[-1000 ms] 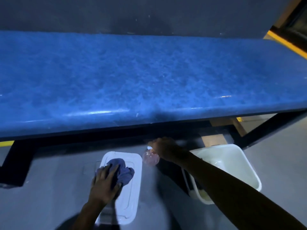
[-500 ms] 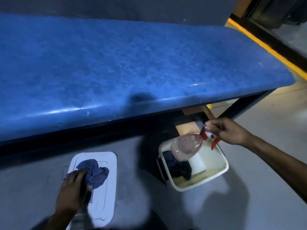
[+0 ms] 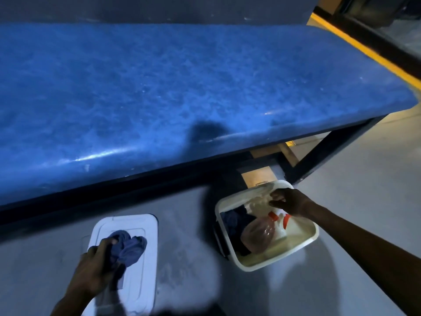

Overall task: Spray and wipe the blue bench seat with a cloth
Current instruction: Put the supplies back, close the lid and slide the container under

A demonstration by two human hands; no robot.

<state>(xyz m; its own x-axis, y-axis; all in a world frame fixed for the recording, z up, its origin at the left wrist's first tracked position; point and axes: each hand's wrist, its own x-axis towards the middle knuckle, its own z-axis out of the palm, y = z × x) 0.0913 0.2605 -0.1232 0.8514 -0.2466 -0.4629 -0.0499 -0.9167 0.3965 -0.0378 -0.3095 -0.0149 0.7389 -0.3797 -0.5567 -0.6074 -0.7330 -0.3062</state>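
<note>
From the head camera we see the blue bench seat stretching across the top, with nothing lying on it. On the grey floor below it, our left hand is closed around a crumpled blue cloth lying on a white lid. To the right, a white tub holds the spray bottle, lying tilted beside dark cloths. Our right hand hovers just above the bottle's red nozzle, fingers loosely curled, gripping nothing.

Left hand grip closed — fingers curled, right hand loosely open, arm outstretched
</note>
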